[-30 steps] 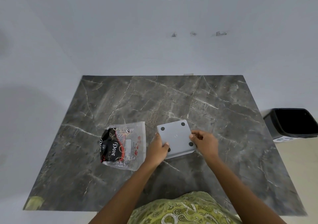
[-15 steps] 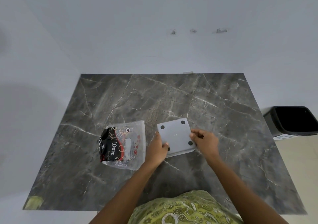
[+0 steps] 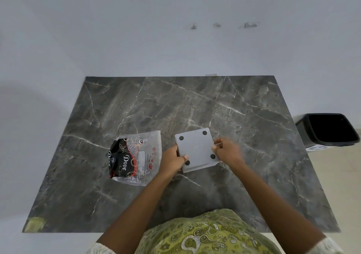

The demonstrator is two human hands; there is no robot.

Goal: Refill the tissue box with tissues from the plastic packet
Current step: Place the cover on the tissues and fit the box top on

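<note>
Opening the upturned tissue box (image 3: pixel 196 148) calls for steady counter-pressure while its base panel is pried off, judging by the grip. Left of the fingers, the plastic packet (image 3: pixel 136 157) lies flat on the desk (image 3: pixel 254 117). Left hand (image 3: pixel 172 161) fingers curl closed on the box's near-left edge; right hand (image 3: pixel 227 152) fingers pinch its right edge.

Head camera looks steeply down at table (image 3: pixel 244 101).
</note>
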